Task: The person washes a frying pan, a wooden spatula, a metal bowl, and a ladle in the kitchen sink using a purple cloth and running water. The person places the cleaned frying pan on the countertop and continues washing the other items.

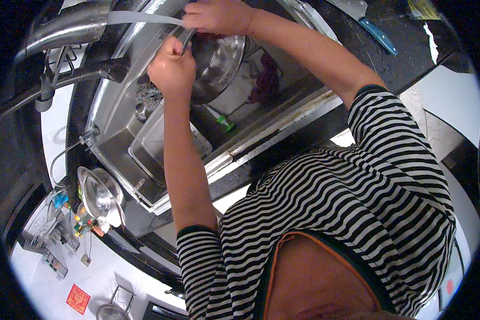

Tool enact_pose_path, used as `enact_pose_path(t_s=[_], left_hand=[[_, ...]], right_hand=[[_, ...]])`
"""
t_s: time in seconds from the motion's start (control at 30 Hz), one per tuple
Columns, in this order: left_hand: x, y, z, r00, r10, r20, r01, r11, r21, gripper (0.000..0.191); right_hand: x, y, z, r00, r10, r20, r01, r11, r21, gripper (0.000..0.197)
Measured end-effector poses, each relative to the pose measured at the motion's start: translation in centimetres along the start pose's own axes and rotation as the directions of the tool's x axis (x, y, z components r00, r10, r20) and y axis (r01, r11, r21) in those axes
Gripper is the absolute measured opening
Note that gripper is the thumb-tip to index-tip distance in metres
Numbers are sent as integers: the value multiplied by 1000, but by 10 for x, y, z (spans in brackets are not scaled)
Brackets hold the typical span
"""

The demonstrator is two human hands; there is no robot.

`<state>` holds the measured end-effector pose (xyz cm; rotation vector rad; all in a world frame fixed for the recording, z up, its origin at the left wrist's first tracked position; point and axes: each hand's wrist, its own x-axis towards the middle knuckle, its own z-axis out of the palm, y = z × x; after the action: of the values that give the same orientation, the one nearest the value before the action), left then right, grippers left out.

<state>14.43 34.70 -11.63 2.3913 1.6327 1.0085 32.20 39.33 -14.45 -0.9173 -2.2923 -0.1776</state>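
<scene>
My left hand is closed around a thin dark-grey strip, whose kind I cannot make out. The strip runs up to my right hand, whose fingers are curled at its upper end; what they grip is hidden. A pale stream of water reaches my right fingers from a metal faucet. Below both hands, a round stainless-steel bowl stands in the steel sink. Dark red material shows just under my right hand.
Purple-red scraps and a green-and-white utensil lie in the sink. A scouring pad, a spoon and a rectangular steel tray are near my left forearm. A blue-handled knife lies on the dark counter. Bowls stand left.
</scene>
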Motion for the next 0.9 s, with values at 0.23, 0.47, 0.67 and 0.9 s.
enact_pose_path(t_s=[0.23,0.47,0.67,0.9], left_hand=[[-4,-1,-14,877,-406,-259,277,865,-418,42],[-19,-8,-7,830,-346,-437,292,938,-188,26],[-40,-16,10,780,-590,-208,407,732,-546,28],[-45,9,13,504,-833,230,603,149,-784,23]], right_hand=[[-74,-15,58,512,851,116,-824,449,346,56],[-112,-61,46,430,774,465,-878,239,414,52],[-63,-84,5,770,516,376,-616,755,226,27],[-39,-107,49,911,409,55,-399,840,368,22]])
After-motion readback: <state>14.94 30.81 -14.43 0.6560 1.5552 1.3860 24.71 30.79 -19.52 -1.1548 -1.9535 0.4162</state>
